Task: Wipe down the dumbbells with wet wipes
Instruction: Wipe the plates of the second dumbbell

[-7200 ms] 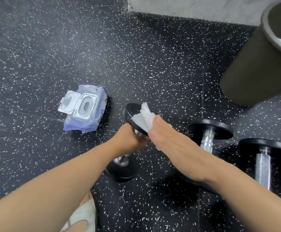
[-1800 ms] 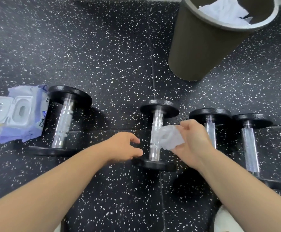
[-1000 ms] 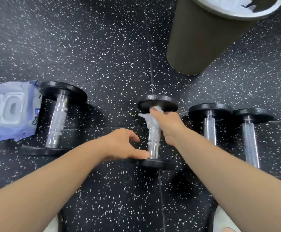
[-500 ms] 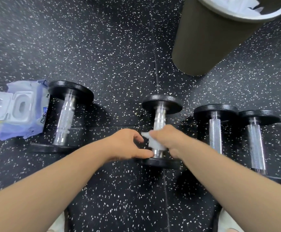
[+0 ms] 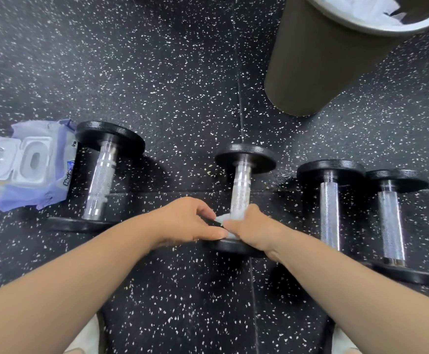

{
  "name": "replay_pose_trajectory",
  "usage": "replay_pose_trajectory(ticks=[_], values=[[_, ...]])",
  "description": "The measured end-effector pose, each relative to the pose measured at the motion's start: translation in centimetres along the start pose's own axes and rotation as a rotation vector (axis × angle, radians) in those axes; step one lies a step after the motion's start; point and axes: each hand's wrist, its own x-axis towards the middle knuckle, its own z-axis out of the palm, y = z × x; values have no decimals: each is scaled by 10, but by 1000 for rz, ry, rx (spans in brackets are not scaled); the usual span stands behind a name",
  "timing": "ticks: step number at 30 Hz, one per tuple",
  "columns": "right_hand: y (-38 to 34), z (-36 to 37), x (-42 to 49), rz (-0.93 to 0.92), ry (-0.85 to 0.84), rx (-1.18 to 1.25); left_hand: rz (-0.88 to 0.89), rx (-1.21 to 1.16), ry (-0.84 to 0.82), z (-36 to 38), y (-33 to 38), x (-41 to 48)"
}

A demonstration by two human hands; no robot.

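Several black dumbbells with chrome handles lie in a row on the speckled floor. My right hand (image 5: 253, 227) wraps a white wet wipe (image 5: 224, 218) around the near end of the middle dumbbell's handle (image 5: 241, 186). My left hand (image 5: 190, 221) grips that dumbbell's near black plate (image 5: 231, 247), thumb on its rim. Another dumbbell (image 5: 101, 175) lies to the left, and two more dumbbells (image 5: 329, 200) (image 5: 390, 221) lie to the right. The wipes pack (image 5: 29, 164) lies open at far left.
A dark round bin (image 5: 318, 60) with white used wipes inside stands at the back right. A floor-tile seam runs just behind my hands. Light shoes show at the bottom edge.
My right hand has slid the wipe down the handle from the far plate to the near end. My left hand has stayed on the near plate.
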Motion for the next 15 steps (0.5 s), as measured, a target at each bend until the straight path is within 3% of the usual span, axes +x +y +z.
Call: replay_pose_trajectory(ticks=[4,10,15], values=[[-4,3,-3,23,-7,6,2,-48,8,-2,-6,-3],[-41,-14,17,68,-60,552,-22,36,29,-16,-10,-6],[-70,-24,27,-20,-24,750,-17,60,52,-24,-15,-10]])
